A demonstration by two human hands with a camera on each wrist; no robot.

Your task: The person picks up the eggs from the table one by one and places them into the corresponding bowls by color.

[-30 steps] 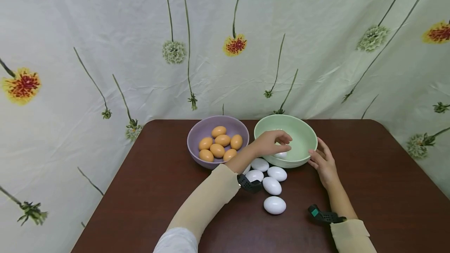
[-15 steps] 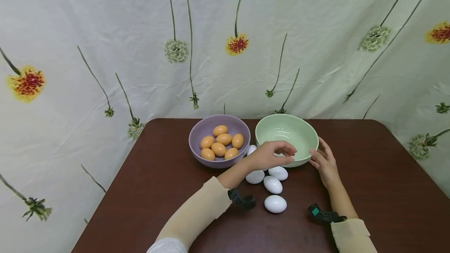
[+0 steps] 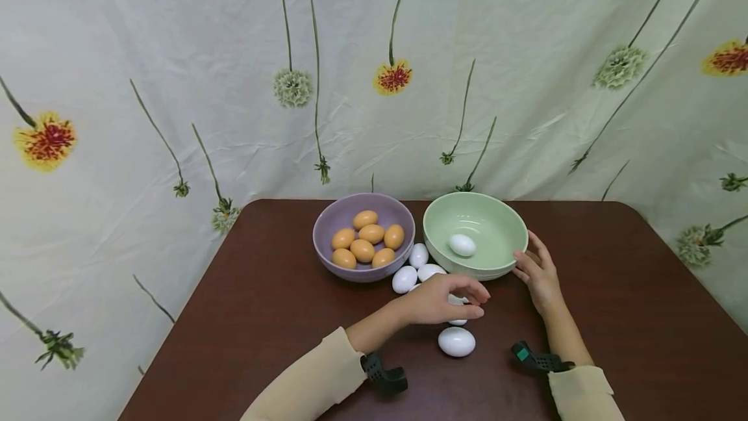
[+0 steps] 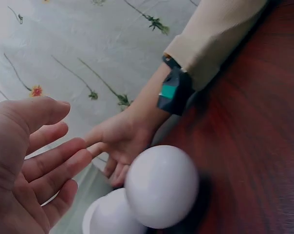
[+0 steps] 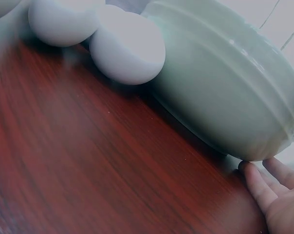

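Observation:
My left hand [image 3: 447, 299] hovers over several white eggs on the table, its fingers loosely curved and nothing between them. One white egg [image 3: 456, 342] lies just in front of it, and another white egg [image 4: 161, 186] shows large in the left wrist view. Some eggs are partly hidden by this hand. To the right, my right hand [image 3: 540, 275] touches the outside of a light green bowl [image 3: 505, 232], fingertips [image 5: 258, 183] against its lower wall. Inside that bowl sits a single white egg [image 3: 462, 245].
A purple bowl [image 3: 327, 226] holding several brown eggs [image 3: 362, 251] stands left of the green one. White eggs [image 3: 419, 255] lie between and before the bowls. The dark wooden table [image 3: 263, 317] ends at a flowered cloth [image 3: 234, 83] behind.
My left hand has drawn back from over the green bowl toward the front, above the loose eggs, uncovering the white egg in the bowl. The right hand stays at the bowl's side.

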